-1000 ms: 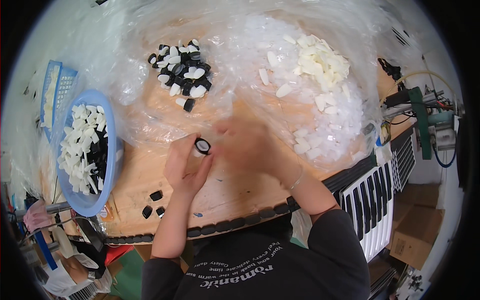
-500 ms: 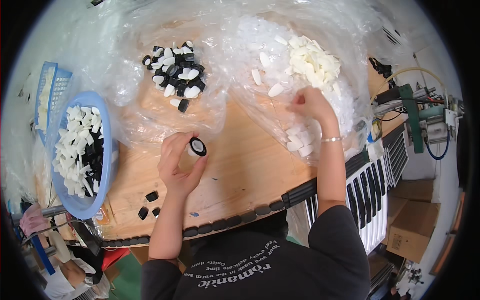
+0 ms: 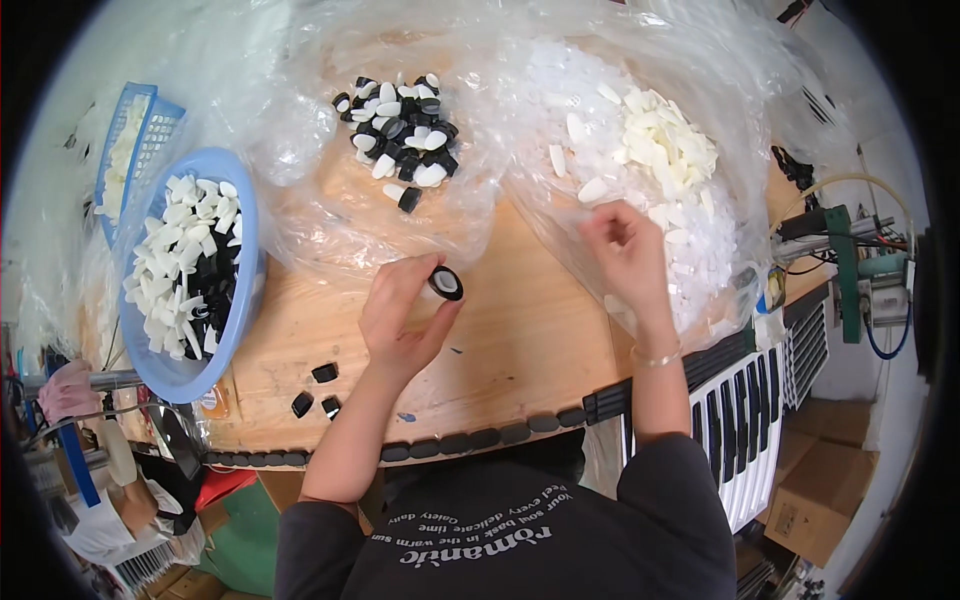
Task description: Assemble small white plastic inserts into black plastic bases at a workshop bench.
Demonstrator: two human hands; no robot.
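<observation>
My left hand (image 3: 400, 315) grips a small bottle with a black cap (image 3: 445, 283) just above the wooden table (image 3: 520, 350). My right hand (image 3: 625, 250) hovers over clear plastic sheeting at the edge of a pile of cream-white plastic pieces (image 3: 665, 150); its fingers are curled, and whether they pinch a piece is hidden. A heap of black and white caps (image 3: 400, 130) lies on plastic beyond my left hand.
A blue basin (image 3: 165, 375) at the left holds white and black parts, with a blue basket (image 3: 125, 150) behind it. Three loose black caps (image 3: 315, 392) lie near the table's front edge. Machinery with cables (image 3: 850, 260) stands at the right.
My right hand left my left hand, reached out to the white pile on the right, and has now drawn slightly back. The left hand kept the capped bottle almost still.
</observation>
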